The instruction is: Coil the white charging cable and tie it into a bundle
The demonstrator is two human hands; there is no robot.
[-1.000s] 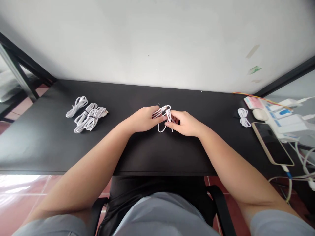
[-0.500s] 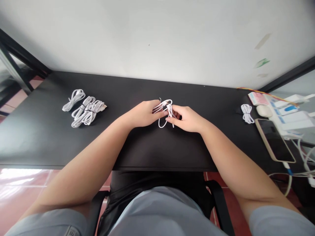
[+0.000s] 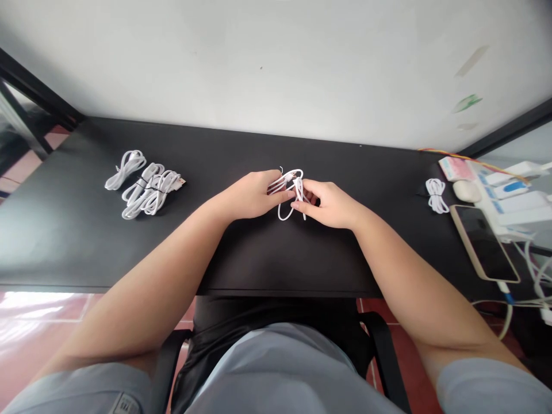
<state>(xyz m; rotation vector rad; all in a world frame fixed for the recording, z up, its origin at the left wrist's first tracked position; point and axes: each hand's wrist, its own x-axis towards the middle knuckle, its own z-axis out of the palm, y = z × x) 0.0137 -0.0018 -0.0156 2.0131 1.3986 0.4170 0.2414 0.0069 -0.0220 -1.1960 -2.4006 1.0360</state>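
Observation:
Both hands hold one white charging cable (image 3: 299, 187) above the middle of the black desk. My left hand (image 3: 259, 195) is closed around its looped strands, thumb on the near side. At the right end of the loops, my right hand (image 3: 326, 202) pinches the cable between thumb and fingers. A thin loop of it hangs down between the hands, and a connector shows near the left fingers. The strands inside the left palm are hidden.
Several bundled white cables (image 3: 149, 190) lie at the left of the desk (image 3: 293, 259). One more bundle (image 3: 437, 195) lies at the right, beside a white mouse (image 3: 466, 191), a phone (image 3: 485, 244) with a cord plugged in, and a power strip (image 3: 517, 198) with plugs.
The view has shifted slightly, so the desk sits a little higher in the picture. Both hands keep their hold on the cable, with barely any finger movement.

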